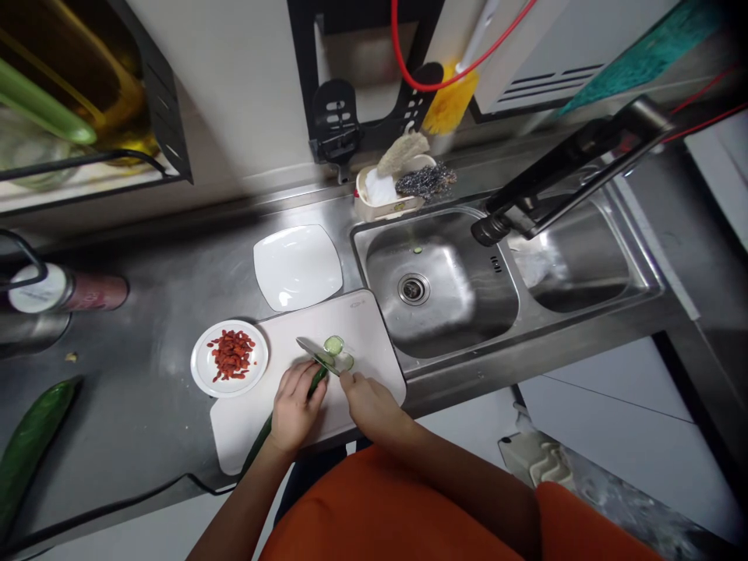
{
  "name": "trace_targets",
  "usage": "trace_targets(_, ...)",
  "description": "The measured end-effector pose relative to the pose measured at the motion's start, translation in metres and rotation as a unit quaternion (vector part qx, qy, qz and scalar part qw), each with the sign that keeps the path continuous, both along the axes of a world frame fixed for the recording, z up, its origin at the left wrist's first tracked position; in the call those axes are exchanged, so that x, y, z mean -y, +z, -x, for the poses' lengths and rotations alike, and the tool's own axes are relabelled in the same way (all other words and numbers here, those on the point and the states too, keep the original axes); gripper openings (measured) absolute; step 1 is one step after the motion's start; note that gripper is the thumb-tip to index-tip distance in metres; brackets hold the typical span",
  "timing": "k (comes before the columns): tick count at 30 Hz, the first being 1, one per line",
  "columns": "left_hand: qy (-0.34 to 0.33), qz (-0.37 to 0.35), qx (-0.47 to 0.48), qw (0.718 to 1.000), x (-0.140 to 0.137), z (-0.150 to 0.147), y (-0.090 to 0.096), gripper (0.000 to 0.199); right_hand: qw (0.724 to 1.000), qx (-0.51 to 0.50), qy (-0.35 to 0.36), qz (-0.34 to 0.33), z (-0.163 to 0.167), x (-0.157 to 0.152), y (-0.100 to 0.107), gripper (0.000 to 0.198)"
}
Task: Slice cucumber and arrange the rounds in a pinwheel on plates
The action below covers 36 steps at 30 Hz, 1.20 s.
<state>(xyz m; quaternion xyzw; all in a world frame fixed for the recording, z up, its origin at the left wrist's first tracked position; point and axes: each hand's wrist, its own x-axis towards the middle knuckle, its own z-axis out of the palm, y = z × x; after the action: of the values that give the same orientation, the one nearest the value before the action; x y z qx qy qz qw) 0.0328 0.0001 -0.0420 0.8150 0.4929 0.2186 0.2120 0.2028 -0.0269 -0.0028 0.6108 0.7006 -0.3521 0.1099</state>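
Orange sleeves (409,506), cutting board (251,421), steel counter (146,374), sink (461,312)

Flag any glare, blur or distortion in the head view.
Head view: strong wide-angle bending at the edges; glare on the square white plate and steel sink; corners soft; centre sharp enough to show left hand on cucumber, right hand with knife.

No legible text (can label blurred)

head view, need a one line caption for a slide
Left hand steadies a cucumber on a cutting board while right hand slices with a knife.
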Motion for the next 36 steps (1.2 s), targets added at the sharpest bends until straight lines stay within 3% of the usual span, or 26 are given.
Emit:
trace_targets(9,-0.006,0.003,0.017,1.000,0.001,0.001,0.000,0.027,0.997,0.019,-0.047,0.053,-0.019,-0.006,0.021,0.035)
trace_targets(18,0.000,-0.021,0.008,1.000,0.000,0.001,0.000,0.021,0.997,0.033,-0.003,0.068,-0.019,0.009,0.051,0.031)
trace_targets(36,0.001,-0.030,-0.004,1.000,0.001,0.002,-0.003,0.019,0.998,0.029,0.011,0.047,-0.017,0.010,0.051,0.028)
